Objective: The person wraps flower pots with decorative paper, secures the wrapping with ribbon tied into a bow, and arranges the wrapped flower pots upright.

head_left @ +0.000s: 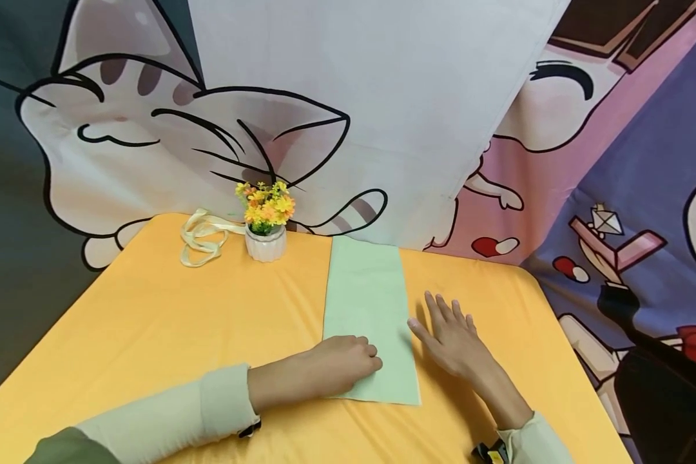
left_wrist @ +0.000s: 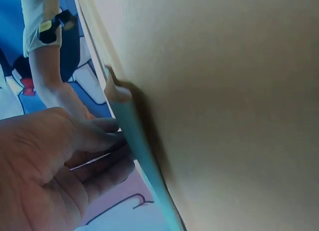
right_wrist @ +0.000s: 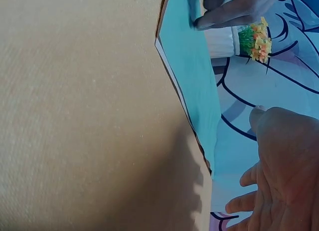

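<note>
Pale green sheet (head_left: 365, 283) lies lengthwise on the yellow tabletop (head_left: 238, 309), its far end near the cartoon backdrop (head_left: 371, 129), which we judge limits pushing that way. Left hand (head_left: 348, 367) rests on the near part, fingers bent, probably to steady it; we cannot tell whether they pinch. Right hand (head_left: 449, 341) hovers beside the right edge, fingers spread, holding nothing. We note a flowerpot (head_left: 267, 246) and ribbon (head_left: 200, 241) back left, apart from both hands.

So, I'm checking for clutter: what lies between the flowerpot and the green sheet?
Nothing: in the head view, only bare yellow tablecloth shows between the flowerpot and the green sheet.
</note>
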`<move>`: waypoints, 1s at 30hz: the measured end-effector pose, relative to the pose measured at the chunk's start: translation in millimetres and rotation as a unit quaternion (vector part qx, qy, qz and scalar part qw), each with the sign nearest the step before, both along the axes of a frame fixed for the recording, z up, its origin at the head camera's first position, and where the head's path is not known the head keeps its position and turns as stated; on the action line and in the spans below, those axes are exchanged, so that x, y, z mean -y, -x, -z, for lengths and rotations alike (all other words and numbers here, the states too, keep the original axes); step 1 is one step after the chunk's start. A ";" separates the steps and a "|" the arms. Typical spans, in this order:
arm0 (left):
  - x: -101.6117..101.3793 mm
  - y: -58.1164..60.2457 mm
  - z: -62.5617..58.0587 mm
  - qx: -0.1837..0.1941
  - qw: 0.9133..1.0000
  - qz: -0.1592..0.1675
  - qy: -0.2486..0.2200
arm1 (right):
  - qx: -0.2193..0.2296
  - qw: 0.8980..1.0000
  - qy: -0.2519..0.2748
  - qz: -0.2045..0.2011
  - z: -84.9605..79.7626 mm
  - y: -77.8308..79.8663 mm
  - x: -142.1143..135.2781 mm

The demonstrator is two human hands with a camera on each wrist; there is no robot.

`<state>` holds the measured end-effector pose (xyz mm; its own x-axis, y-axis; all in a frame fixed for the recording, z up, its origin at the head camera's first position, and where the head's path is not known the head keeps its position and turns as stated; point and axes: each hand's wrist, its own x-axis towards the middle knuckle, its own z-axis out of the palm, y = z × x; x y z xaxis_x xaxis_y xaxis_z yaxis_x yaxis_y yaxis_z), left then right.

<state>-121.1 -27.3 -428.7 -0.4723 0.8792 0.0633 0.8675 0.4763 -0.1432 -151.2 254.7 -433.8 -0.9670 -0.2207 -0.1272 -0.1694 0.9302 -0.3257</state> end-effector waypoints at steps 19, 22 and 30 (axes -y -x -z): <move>-24.4 -8.4 6.7 0.011 1.000 -0.009 0.014 | 0.002 1.000 -0.009 -0.011 1.3 -0.4 5.5; -24.1 -7.1 6.6 0.008 1.000 -0.009 0.013 | 0.004 1.000 -0.010 -0.013 2.5 -0.3 5.6; -21.4 -6.5 4.2 0.002 1.000 -0.005 0.006 | 0.014 1.000 -0.013 -0.017 4.5 -0.9 4.2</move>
